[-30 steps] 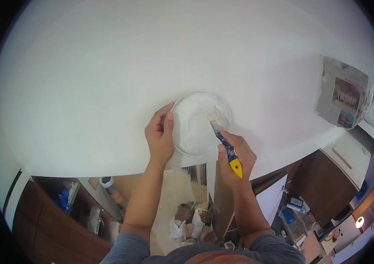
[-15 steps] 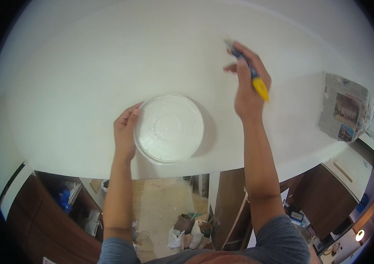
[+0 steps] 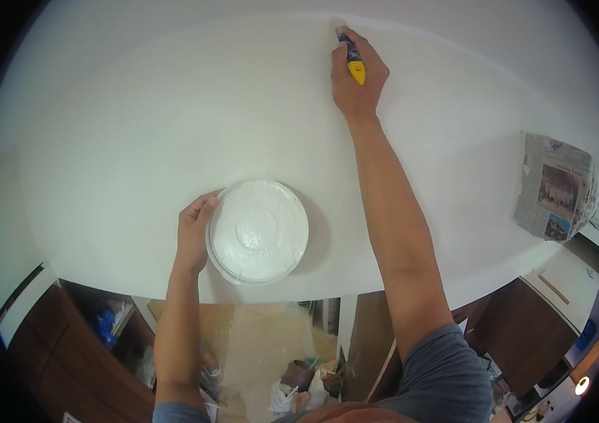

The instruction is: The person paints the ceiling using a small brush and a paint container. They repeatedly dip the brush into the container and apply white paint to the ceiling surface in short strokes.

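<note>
Right hand [image 3: 358, 77] reaches far forward, fist closed; left hand [image 3: 195, 229] curled near.

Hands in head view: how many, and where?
2. Left hand holds the round white tub at its rim; right hand grips a yellow-handled tool against the white surface.

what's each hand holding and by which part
Right hand grips a putty knife by its yellow-black handle; left hand holds the white bowl by its rim.

White wall [image 3: 137, 127] bears a taped newspaper sheet [image 3: 555, 187].
</note>
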Demonstrator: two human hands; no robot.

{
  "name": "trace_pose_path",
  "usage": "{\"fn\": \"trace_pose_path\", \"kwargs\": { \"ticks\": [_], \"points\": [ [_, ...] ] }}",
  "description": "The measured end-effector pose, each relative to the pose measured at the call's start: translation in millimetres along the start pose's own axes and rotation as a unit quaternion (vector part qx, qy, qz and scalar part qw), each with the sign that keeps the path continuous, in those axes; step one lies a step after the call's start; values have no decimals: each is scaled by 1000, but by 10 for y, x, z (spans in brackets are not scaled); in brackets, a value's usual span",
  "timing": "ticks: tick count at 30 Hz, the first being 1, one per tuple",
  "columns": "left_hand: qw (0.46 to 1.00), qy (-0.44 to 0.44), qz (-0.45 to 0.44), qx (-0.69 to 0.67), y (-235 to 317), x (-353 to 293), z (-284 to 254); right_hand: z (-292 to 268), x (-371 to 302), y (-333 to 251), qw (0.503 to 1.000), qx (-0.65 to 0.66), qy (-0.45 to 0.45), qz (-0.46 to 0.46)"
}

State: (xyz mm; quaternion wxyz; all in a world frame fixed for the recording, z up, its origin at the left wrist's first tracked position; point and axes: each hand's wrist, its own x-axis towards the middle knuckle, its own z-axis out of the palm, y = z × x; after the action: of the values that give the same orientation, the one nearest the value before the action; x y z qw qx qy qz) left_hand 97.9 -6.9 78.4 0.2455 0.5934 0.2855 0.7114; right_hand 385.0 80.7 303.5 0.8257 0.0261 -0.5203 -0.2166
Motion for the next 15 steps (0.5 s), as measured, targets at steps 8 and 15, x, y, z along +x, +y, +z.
{"fn": "trace_pose_path", "kwargs": {
  "ticks": [8, 15],
  "points": [
    [1000, -1, 9, -7, -38, 8, -35, 50, 13, -72, 999, -39, -6, -24],
    [1000, -8, 3, -12, -39, 11, -35, 68, 39, -79, 996, -81, -25, 3]
  ]
}}
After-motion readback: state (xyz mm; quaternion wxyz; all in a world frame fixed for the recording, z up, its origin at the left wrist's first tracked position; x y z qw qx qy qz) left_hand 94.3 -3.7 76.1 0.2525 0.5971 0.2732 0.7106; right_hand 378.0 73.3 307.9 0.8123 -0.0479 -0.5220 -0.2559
